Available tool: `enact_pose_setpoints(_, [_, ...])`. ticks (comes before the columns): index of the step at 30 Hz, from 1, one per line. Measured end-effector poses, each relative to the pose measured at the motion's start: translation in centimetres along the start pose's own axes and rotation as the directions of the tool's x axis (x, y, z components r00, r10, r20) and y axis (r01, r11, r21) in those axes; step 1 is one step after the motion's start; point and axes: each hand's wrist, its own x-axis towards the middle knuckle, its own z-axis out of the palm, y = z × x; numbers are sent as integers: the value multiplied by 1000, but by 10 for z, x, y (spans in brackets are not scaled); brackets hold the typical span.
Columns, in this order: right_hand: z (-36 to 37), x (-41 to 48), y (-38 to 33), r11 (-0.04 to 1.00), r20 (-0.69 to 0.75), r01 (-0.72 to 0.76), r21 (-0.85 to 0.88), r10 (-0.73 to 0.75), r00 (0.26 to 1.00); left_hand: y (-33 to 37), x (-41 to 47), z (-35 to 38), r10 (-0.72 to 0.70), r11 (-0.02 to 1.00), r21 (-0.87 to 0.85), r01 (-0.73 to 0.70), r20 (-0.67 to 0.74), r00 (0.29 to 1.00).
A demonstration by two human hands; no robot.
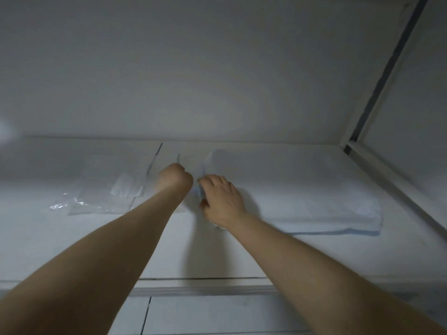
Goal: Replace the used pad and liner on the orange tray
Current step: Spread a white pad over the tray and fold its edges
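Pad stack [290, 189], 3 o'clock: right hand [221, 199] pinches its edge; left hand [175, 176] clenched, contents unseen. Several pads may drag out together.

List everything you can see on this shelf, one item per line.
stack of pads: one, white with pale blue edges, right side of the shelf
plastic bag: one, clear, with white strips inside, left side of the shelf
shelf: one, white, under everything
back wall: one, white, behind the shelf
left hand: one, curled, between bag and stack; any hold is hidden
right hand: one, grips the stack's left corner
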Motion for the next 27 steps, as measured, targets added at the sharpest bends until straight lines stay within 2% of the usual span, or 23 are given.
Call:
enact_pose_setpoints(2, [1,11,-16,998,9,63,15,-63,998,-21,-2,-6,40,989,144,-35,-32,999])
enact_pose_setpoints(4, [6,23,-34,995,60,103,-9,-102,993,-45,-2,-11,26,961,276,-27,7,1000])
enact_pose_setpoints(8, [26,38,-57,996,203,61,-61,-47,978,-78,-1,-14,-104,932,360,33,180,978])
enact_pose_setpoints(10, [40,44,-69,992,291,74,-104,-41,956,-96,2,-14,-108,925,380,19,214,971])
enact_pose_setpoints(14, [58,58,-98,990,361,139,-38,-116,925,-128,10,-30,-93,933,357,36,145,985])
enact_pose_setpoints(17, [63,68,-118,980,413,199,16,-188,891,-148,19,-44,-178,914,387,120,117,977])
enact_pose_setpoints(19, [62,74,-127,977,418,207,54,-210,884,-154,23,-51,-230,893,403,201,24,973])
enact_pose_setpoints(21, [54,79,-127,979,318,191,66,-202,926,-146,25,-52,-117,934,328,145,-103,988])
enact_pose_setpoints(23, [38,82,-114,988,162,140,62,-148,975,-122,23,-47,29,989,150,2,-208,978])
enact_pose_setpoints(25, [20,80,-86,997,48,58,56,-60,997,-85,16,-36,58,987,-133,-86,-200,978])
enact_pose_setpoints(27, [7,77,-60,994,-21,-64,87,66,998,-57,7,-22,73,947,-305,-106,-118,990])
